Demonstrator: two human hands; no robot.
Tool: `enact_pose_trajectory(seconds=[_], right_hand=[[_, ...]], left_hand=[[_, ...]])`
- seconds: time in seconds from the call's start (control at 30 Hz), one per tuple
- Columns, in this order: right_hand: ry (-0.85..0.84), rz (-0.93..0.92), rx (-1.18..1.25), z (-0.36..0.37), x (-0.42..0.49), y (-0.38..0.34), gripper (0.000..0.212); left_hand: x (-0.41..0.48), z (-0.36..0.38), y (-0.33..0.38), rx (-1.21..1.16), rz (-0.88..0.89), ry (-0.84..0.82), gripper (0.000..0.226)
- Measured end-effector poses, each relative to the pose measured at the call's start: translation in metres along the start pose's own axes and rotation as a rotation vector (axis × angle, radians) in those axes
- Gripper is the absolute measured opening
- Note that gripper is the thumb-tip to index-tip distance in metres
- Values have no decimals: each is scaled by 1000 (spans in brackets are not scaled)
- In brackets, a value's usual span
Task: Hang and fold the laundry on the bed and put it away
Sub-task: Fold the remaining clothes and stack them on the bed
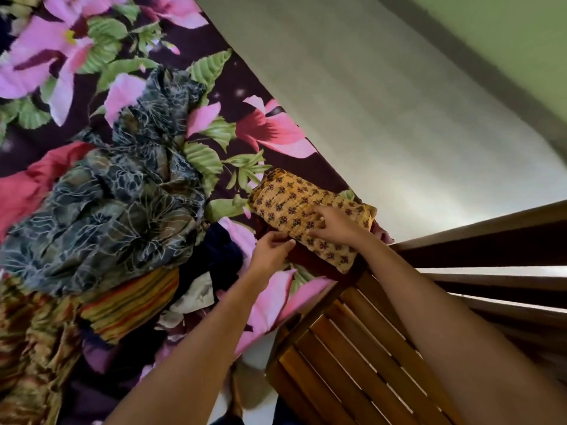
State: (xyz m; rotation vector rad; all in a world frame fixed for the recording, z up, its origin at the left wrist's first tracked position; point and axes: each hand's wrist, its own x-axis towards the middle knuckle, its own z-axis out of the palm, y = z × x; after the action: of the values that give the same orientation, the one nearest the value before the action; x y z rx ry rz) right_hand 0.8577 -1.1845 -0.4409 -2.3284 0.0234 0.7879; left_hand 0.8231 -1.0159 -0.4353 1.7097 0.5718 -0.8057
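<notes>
Judging by how things lie, only a small part of the job is done. One yellow cotton garment printed with small dark flowers [294, 204] is seen folded into a compact oblong at the corner of the bed. It lies on the dark purple bedsheet with large pink flowers and green leaves [270, 130], just beside the slatted brown wooden bed frame [352, 348]. It is laid on top of a dark red cloth [310, 262], which also appears folded, though little of it is shown.

The yellow garment is pressed flat by the right hand [336, 225], whose fingers are spread across its top. Its near corner is pinched between the thumb and curled fingers of the left hand [271, 251]; whether the red layer beneath is caught in the same pinch cannot be told. The step in hand is taken to be the squaring-off of this small stack.

Much more is left. A heap of unfolded laundry is spread over the sheet to the left:
- a large crumpled grey-green fabric with pale leaf outlines [122, 194]
- a pinkish-red cloth [36, 179] partly under it
- an orange and yellow striped piece [132, 302]
- a navy item [221, 253]
- a small off-white cloth [196, 296]
- a brown and green patterned garment [33, 348]

Nothing is seen hung, and no hanger or cupboard is in view.
</notes>
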Motion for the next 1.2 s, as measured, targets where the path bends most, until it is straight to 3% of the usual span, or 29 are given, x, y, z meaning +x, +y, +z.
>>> enact_pose_trajectory(seconds=[0.2, 0.4, 0.73, 1.1, 1.2], right_hand=[[-2, -4, 127, 6, -12, -80, 45], [-95, -91, 50, 38, -14, -194, 45], [-211, -182, -14, 150, -7, -371, 45], [-249, -201, -167, 190, 7, -408, 47], [-254, -224, -307, 191, 18, -406, 54]], left_hand=[[-33, -77, 17, 150, 145, -23, 29], [-78, -201, -3, 337, 252, 77, 24], [-134, -398, -68, 224, 274, 254, 20], [-140, -443, -91, 217, 308, 236, 28], [-132, -443, -92, 211, 304, 224, 26]])
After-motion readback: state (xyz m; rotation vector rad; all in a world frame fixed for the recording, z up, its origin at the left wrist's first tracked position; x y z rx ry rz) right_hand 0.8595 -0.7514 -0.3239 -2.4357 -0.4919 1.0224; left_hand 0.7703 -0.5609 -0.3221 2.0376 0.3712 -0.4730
